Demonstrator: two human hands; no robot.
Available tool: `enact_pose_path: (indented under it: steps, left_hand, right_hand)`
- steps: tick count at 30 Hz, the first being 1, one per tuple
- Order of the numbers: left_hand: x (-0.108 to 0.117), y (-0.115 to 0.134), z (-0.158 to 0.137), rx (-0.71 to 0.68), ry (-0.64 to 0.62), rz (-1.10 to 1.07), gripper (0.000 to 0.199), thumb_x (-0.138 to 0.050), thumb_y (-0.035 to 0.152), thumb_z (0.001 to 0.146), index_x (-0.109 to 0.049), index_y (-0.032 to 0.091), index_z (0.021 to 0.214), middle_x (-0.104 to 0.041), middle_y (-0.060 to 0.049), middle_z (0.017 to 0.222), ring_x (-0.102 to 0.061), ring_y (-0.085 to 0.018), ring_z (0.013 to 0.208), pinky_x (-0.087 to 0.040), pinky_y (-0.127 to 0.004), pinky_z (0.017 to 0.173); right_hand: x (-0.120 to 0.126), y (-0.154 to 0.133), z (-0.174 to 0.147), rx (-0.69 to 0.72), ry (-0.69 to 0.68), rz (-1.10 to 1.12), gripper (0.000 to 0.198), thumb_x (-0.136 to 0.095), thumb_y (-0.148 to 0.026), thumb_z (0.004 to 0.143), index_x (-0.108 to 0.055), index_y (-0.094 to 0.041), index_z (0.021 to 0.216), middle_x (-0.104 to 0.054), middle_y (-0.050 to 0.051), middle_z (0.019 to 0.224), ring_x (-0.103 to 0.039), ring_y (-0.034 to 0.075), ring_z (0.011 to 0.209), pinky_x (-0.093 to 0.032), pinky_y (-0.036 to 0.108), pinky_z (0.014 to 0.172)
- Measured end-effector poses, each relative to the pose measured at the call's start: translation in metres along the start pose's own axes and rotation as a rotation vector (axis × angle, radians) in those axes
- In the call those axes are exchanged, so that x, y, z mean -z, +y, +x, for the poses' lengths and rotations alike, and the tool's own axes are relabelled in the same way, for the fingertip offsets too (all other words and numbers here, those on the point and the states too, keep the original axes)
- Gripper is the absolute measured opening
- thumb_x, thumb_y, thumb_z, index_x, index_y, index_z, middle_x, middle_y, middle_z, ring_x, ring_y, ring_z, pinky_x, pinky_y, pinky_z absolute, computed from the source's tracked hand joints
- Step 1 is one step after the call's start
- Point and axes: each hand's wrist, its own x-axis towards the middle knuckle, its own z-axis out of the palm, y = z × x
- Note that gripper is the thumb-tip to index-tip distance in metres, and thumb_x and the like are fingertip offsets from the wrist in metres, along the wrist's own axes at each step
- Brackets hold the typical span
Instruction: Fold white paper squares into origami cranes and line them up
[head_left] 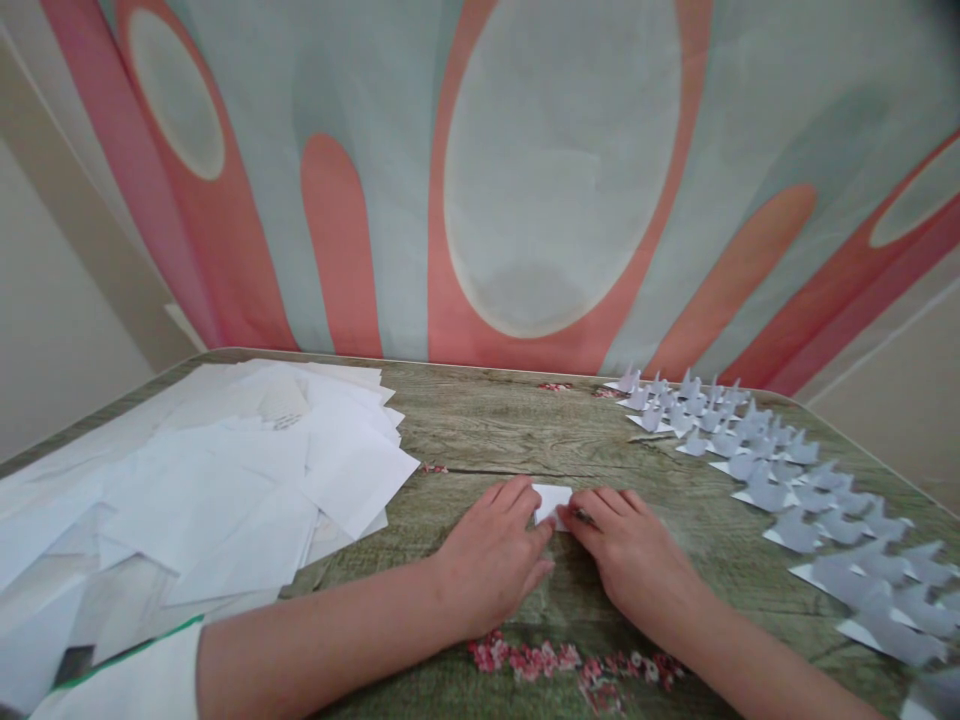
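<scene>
A small folded piece of white paper lies on the wood-patterned tabletop between my hands. My left hand is at its left edge, fingers together and bent over the side, the thumb reaching its lower part. From the right, my right hand pinches the paper's right edge with thumb and forefinger, its other fingers curled. Both hands rest low at the table. The paper's side edges are partly hidden under the fingertips.
A wide heap of loose white paper sheets covers the table's left side. Rows of several folded white paper figures stand along the right side. Pink printed blossoms mark the tabletop. A patterned wall covering rises behind.
</scene>
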Motion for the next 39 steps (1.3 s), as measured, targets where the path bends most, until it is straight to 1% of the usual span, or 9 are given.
enact_pose_path:
  steps: [6,12,15,18,20,22,24,29,39]
  left_hand:
    - [0.001,0.002,-0.002,0.008,-0.007,0.088,0.034,-0.055,0.039,0.082,-0.060,0.014,0.105,-0.055,-0.012,0.111,-0.040,-0.028,0.116,-0.029,-0.042,0.099]
    - [0.004,0.006,-0.003,-0.010,-0.007,0.140,0.029,-0.056,0.032,0.081,-0.061,0.011,0.100,-0.057,-0.013,0.107,-0.041,-0.028,0.114,-0.029,-0.040,0.098]
    - [0.010,0.002,-0.002,-0.039,-0.019,0.065,0.023,-0.053,0.028,0.082,-0.062,0.011,0.094,-0.058,-0.012,0.101,-0.045,-0.027,0.108,-0.033,-0.041,0.095]
    - [0.014,-0.009,0.001,-0.012,-0.024,-0.099,0.019,-0.046,0.023,0.086,-0.063,0.015,0.083,-0.059,-0.008,0.094,-0.051,-0.022,0.098,-0.038,-0.038,0.090]
    - [0.012,-0.019,0.004,0.038,0.021,-0.183,0.022,-0.041,0.019,0.088,-0.061,0.016,0.095,-0.059,-0.006,0.099,-0.052,-0.019,0.098,-0.040,-0.036,0.090]
    - [0.006,-0.028,0.007,0.031,0.057,-0.244,0.031,-0.042,0.016,0.087,-0.050,0.016,0.117,-0.055,-0.007,0.116,-0.047,-0.018,0.109,-0.036,-0.035,0.097]
    - [-0.002,-0.033,0.008,0.031,0.073,-0.270,0.040,-0.042,0.016,0.087,-0.041,0.015,0.126,-0.048,-0.007,0.129,-0.040,-0.018,0.120,-0.030,-0.036,0.103]
    - [-0.011,-0.033,0.007,0.010,0.060,-0.338,0.040,-0.045,0.017,0.086,-0.040,0.017,0.127,-0.049,-0.006,0.129,-0.040,-0.016,0.120,-0.030,-0.035,0.104]
    - [-0.007,-0.032,0.008,0.020,0.101,-0.459,0.038,-0.053,0.013,0.081,-0.050,0.021,0.118,-0.056,-0.006,0.107,-0.047,-0.020,0.103,-0.037,-0.034,0.093]
  right_hand:
    - [0.001,0.000,0.001,0.001,-0.011,-0.060,0.025,-0.054,-0.009,0.080,-0.065,-0.019,0.101,-0.060,0.008,0.093,-0.051,0.022,0.085,-0.036,0.034,0.071]
    - [0.005,0.000,0.001,-0.006,-0.011,-0.093,0.025,-0.052,-0.006,0.079,-0.066,-0.018,0.095,-0.060,0.008,0.093,-0.052,0.022,0.082,-0.036,0.034,0.068]
    - [0.005,0.001,0.001,-0.009,-0.018,-0.095,0.026,-0.051,-0.006,0.079,-0.066,-0.018,0.097,-0.060,0.008,0.091,-0.052,0.022,0.081,-0.036,0.034,0.067]
    - [0.005,0.002,0.001,-0.007,-0.030,-0.081,0.027,-0.050,-0.005,0.079,-0.066,-0.017,0.098,-0.060,0.008,0.093,-0.053,0.021,0.080,-0.037,0.033,0.067]
    - [0.005,0.003,0.001,-0.002,-0.034,-0.076,0.027,-0.050,-0.005,0.079,-0.065,-0.016,0.098,-0.060,0.008,0.094,-0.053,0.021,0.080,-0.038,0.033,0.067]
    - [0.005,0.003,0.001,0.008,-0.038,-0.080,0.028,-0.049,-0.004,0.079,-0.065,-0.016,0.099,-0.060,0.009,0.094,-0.053,0.022,0.080,-0.039,0.034,0.068]
    - [0.004,0.001,0.001,0.014,-0.035,-0.086,0.028,-0.049,-0.004,0.078,-0.065,-0.015,0.099,-0.061,0.009,0.094,-0.053,0.022,0.081,-0.039,0.034,0.069]
    - [-0.001,-0.007,-0.002,-0.003,-0.014,-0.096,0.032,-0.051,-0.003,0.075,-0.062,-0.012,0.104,-0.060,0.011,0.091,-0.053,0.024,0.083,-0.040,0.037,0.072]
    - [-0.001,-0.019,-0.006,-0.008,0.034,-0.105,0.038,-0.055,-0.003,0.071,-0.059,-0.010,0.108,-0.062,0.010,0.100,-0.054,0.023,0.087,-0.043,0.036,0.077]
